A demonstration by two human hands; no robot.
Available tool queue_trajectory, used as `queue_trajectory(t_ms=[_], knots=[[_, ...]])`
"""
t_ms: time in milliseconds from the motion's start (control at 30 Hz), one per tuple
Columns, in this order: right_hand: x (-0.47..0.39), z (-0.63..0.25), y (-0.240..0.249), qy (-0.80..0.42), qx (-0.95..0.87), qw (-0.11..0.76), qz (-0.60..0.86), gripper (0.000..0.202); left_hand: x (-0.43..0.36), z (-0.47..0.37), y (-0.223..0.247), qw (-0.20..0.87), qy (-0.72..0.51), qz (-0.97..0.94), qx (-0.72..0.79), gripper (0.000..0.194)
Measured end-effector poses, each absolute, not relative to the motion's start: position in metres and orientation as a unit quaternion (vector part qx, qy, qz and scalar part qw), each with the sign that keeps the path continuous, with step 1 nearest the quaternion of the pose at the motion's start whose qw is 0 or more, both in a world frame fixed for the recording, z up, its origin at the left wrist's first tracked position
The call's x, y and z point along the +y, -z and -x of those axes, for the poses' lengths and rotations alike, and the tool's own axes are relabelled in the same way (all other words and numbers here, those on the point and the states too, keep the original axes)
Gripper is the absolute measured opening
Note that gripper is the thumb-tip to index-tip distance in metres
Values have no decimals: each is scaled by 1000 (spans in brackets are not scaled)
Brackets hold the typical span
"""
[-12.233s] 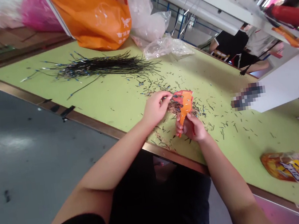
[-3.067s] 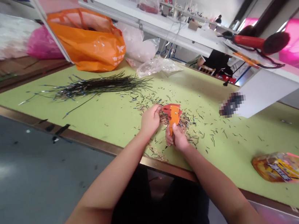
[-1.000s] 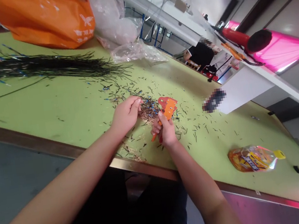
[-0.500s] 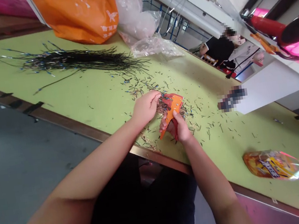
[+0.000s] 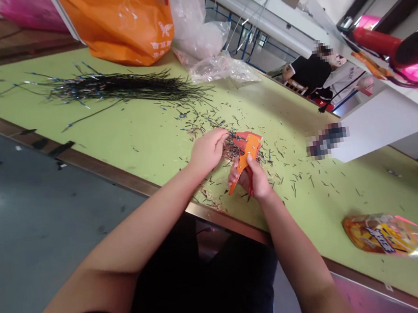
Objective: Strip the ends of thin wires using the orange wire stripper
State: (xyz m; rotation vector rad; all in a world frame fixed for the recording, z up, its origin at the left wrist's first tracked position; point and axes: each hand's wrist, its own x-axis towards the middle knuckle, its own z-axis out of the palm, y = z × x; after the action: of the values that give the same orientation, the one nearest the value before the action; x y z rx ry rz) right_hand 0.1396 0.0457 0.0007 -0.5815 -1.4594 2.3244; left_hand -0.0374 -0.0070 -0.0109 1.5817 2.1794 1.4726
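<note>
My right hand [image 5: 257,178] is wrapped round the handles of an orange and red wire stripper [image 5: 251,148], its head tilted away from me. At the stripper's jaws, my left hand [image 5: 209,151] is closed in a pinch on the end of a thin dark wire [image 5: 232,134]; most of that wire is hidden. Under and around both hands lie many short black offcuts [image 5: 270,156] and a pile of copper-coloured strands. Farther left on the table rests a big bundle of black wires [image 5: 122,85] with blue and silvery ends.
The green table [image 5: 115,143] has a metal-coloured front edge. An orange bag [image 5: 126,23] and clear plastic bags [image 5: 201,39] stand at the back. A drink bottle [image 5: 391,235] lies on its side at right, near a white panel [image 5: 385,120]. Another person [image 5: 311,71] sits beyond.
The whole view has shifted slightly, so things appear a little farther right. Both hands stay together at the wire stripper, with no clear change in grip.
</note>
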Motion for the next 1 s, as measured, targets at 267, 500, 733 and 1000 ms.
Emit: queue_trajectory(t_ms=[267,500,733,1000], knots=[[48,-139,3,-811,-520,175,205,56,-7,38,10,43,-481,-511,711,40],[48,-137,5,-808,-518,188,208,54,-6,38,12,42,-483,-512,709,40],[48,-135,3,-795,-524,201,230,62,-7,38,10,42,-476,-518,709,39],[43,-130,2,-763,-543,229,267,64,-7,39,11,39,-460,-508,727,37]])
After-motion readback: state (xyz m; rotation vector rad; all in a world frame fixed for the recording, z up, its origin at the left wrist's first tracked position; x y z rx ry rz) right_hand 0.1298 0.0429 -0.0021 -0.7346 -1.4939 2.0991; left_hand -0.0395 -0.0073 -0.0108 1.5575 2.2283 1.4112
